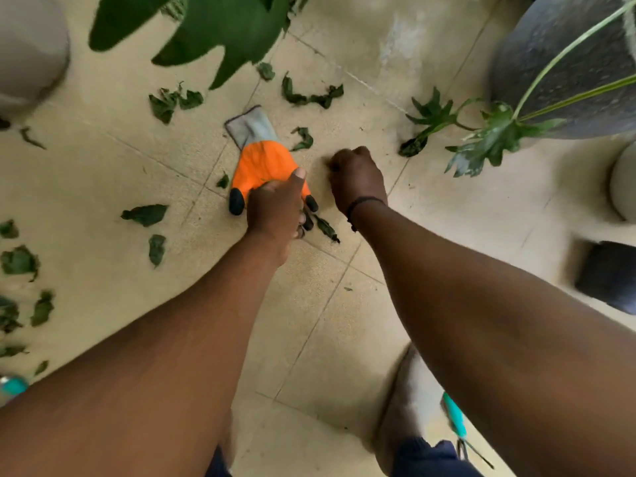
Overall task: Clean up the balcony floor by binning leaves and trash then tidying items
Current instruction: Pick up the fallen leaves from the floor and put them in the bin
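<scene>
Head view puts your left hand (275, 210) on the finger end of the orange rubber-coated work glove with black fingertips and a grey knit cuff (258, 156); your thumb lies flat across the orange palm and the other fingers curl under its edge, so you grip it where it lies on the beige tiled balcony floor (344, 339); your right hand (356, 179) is just beside it, fingers bunched tight into a fist with the knuckles toward the tile; whether it has hold of a scrap you cannot tell; a thin dark band circles that wrist; wilted green leaves (144, 214) lie scattered around the glove, thickest toward the left edge; a dark grey round planter (564, 68) stands at upper right, well apart from both hands.
</scene>
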